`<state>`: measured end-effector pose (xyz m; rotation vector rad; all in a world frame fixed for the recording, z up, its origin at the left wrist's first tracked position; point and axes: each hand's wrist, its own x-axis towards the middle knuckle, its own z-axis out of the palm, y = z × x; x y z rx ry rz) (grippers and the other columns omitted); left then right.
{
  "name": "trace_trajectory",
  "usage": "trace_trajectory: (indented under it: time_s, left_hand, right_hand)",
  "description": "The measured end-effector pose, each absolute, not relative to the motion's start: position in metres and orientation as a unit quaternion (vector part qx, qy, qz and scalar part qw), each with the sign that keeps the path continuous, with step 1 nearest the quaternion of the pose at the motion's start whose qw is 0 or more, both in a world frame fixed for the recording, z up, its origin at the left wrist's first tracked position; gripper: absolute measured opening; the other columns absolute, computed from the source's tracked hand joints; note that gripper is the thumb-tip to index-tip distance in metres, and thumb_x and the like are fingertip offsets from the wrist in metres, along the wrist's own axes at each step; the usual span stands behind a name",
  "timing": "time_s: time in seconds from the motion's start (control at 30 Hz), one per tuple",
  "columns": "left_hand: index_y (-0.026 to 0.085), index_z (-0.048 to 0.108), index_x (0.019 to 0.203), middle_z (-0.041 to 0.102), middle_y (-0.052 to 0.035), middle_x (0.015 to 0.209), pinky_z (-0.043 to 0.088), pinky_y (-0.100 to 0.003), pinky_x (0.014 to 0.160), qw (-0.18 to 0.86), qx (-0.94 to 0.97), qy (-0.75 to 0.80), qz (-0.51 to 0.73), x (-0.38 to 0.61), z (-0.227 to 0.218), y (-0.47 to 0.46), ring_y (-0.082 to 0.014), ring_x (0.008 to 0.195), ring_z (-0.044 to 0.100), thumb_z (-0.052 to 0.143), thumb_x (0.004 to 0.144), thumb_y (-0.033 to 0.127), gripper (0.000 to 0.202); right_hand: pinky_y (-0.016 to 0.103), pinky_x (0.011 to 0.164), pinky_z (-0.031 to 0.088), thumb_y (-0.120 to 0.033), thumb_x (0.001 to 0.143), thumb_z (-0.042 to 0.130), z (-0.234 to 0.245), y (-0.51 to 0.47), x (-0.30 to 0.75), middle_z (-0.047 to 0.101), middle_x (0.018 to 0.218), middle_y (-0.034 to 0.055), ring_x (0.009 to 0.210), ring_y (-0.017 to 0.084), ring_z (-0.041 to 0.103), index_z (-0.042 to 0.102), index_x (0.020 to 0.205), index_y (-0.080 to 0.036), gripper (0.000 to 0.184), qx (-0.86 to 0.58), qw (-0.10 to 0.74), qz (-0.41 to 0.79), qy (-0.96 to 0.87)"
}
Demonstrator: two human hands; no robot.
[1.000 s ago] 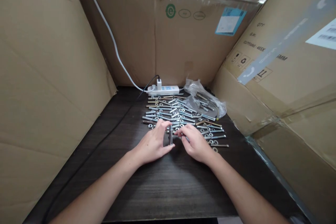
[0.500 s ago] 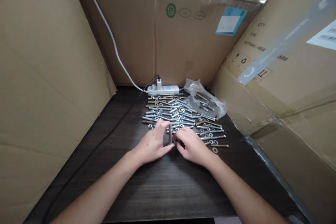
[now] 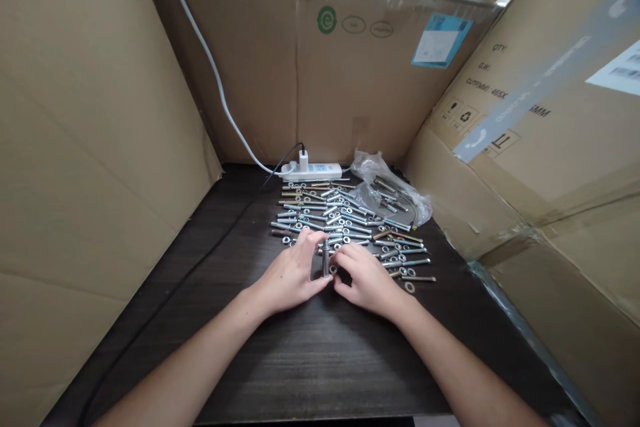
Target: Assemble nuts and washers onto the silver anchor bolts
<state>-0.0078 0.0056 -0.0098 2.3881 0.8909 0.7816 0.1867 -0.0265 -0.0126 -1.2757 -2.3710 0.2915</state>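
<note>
My left hand [image 3: 294, 273] is closed round a metal bolt [image 3: 326, 259] that stands upright on the dark table [image 3: 310, 353]. My right hand [image 3: 366, 276] sits just right of the bolt, fingers curled toward its lower end and touching it; I cannot see whether anything is pinched between them. Beyond both hands lies a spread of several bolts, nuts and washers [image 3: 340, 217].
A clear plastic bag with more bolts [image 3: 390, 197] lies at the back right. A white power strip [image 3: 313, 170] with a white cable and a black cord sits at the back. Cardboard boxes [image 3: 90, 147] wall in the left, back and right sides.
My right hand has drawn left from the loose hardware to the upright bolt. The left hand and bolt have stayed put.
</note>
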Motion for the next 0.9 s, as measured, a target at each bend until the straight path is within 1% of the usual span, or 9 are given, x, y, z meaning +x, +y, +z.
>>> trace_trajectory:
  time_s: [0.13,0.2,0.3,0.4,0.5,0.57,0.7,0.8,0.9]
  left_hand:
    - [0.023,0.029,0.123,0.043,-0.0064,0.11,0.05,-0.034,0.074,0.232,0.872,0.324,0.285,-0.0076,-0.0079,0.0045,-0.0184,0.086,0.054,0.064,0.075,0.022,0.06]
    - [0.023,0.029,0.123,0.043,-0.0066,0.111,0.05,-0.034,0.074,0.234,0.874,0.324,0.276,-0.0073,-0.007,0.0036,-0.0185,0.086,0.054,0.064,0.075,0.023,0.06]
    - [0.025,0.029,0.124,0.042,-0.0058,0.111,0.05,-0.033,0.072,0.24,0.878,0.321,0.262,-0.0066,-0.0065,0.0017,-0.017,0.083,0.054,0.064,0.076,0.023,0.06]
    - [0.026,0.028,0.126,0.041,-0.0056,0.111,0.05,-0.032,0.069,0.247,0.883,0.311,0.249,-0.0058,-0.0072,0.0002,-0.0149,0.078,0.053,0.063,0.077,0.024,0.06]
    - [0.026,0.028,0.126,0.042,-0.0054,0.11,0.05,-0.032,0.068,0.253,0.884,0.306,0.246,-0.0056,-0.0078,-0.0001,-0.0146,0.076,0.052,0.063,0.077,0.024,0.06]
    - [0.026,0.029,0.125,0.042,-0.0054,0.11,0.05,-0.032,0.069,0.256,0.882,0.307,0.251,-0.0058,-0.0077,0.0001,-0.0152,0.078,0.053,0.063,0.077,0.024,0.059]
    - [0.025,0.029,0.125,0.043,-0.0066,0.112,0.05,-0.033,0.071,0.257,0.878,0.309,0.258,-0.0067,-0.0073,0.0006,-0.0159,0.08,0.053,0.063,0.076,0.024,0.059]
    - [0.024,0.03,0.125,0.043,-0.0072,0.114,0.05,-0.034,0.072,0.255,0.879,0.307,0.259,-0.0075,-0.0079,0.0015,-0.016,0.08,0.053,0.063,0.077,0.024,0.058]
    - [0.023,0.029,0.125,0.043,-0.0076,0.112,0.05,-0.035,0.073,0.256,0.879,0.315,0.251,-0.0084,-0.0085,0.0029,-0.0171,0.082,0.053,0.063,0.076,0.024,0.059]
  right_hand:
    - [0.033,0.079,0.045,-0.012,0.076,0.055,-0.0104,-0.0245,0.1924,0.058,0.092,0.006,0.088,0.019,0.053,0.06,0.099,-0.02,0.024,-0.467,0.328,0.126,-0.811]
    - [0.032,0.077,0.046,-0.013,0.078,0.055,-0.0095,-0.0235,0.1945,0.057,0.09,0.0055,0.085,0.018,0.054,0.061,0.1,-0.02,0.024,-0.468,0.388,0.156,-0.778]
    - [0.029,0.067,0.047,-0.018,0.081,0.054,-0.0091,-0.0227,0.1949,0.058,0.086,0.0043,0.075,0.015,0.054,0.063,0.097,-0.02,0.018,-0.48,0.451,0.233,-0.716]
    - [0.027,0.064,0.048,-0.026,0.084,0.055,-0.0098,-0.0221,0.1925,0.061,0.087,0.0041,0.071,0.014,0.055,0.064,0.094,-0.019,0.016,-0.485,0.48,0.345,-0.644]
    - [0.027,0.061,0.049,-0.034,0.084,0.056,-0.0102,-0.0212,0.1906,0.063,0.086,0.0035,0.067,0.013,0.056,0.064,0.094,-0.018,0.02,-0.491,0.483,0.423,-0.589]
    - [0.027,0.059,0.049,-0.035,0.084,0.055,-0.0097,-0.0206,0.1911,0.064,0.084,0.0034,0.064,0.012,0.056,0.064,0.094,-0.018,0.021,-0.498,0.478,0.423,-0.587]
    - [0.027,0.06,0.048,-0.031,0.086,0.053,-0.0091,-0.0207,0.1957,0.063,0.086,0.005,0.066,0.014,0.056,0.065,0.095,-0.019,0.019,-0.513,0.433,0.305,-0.675]
    - [0.03,0.069,0.049,-0.023,0.083,0.056,-0.0108,-0.0225,0.1972,0.062,0.087,0.0055,0.076,0.016,0.057,0.064,0.098,-0.021,0.018,-0.497,0.361,0.205,-0.762]
    - [0.032,0.076,0.048,-0.019,0.08,0.058,-0.013,-0.0246,0.1947,0.062,0.089,0.0054,0.084,0.018,0.058,0.063,0.097,-0.021,0.018,-0.49,0.302,0.165,-0.801]
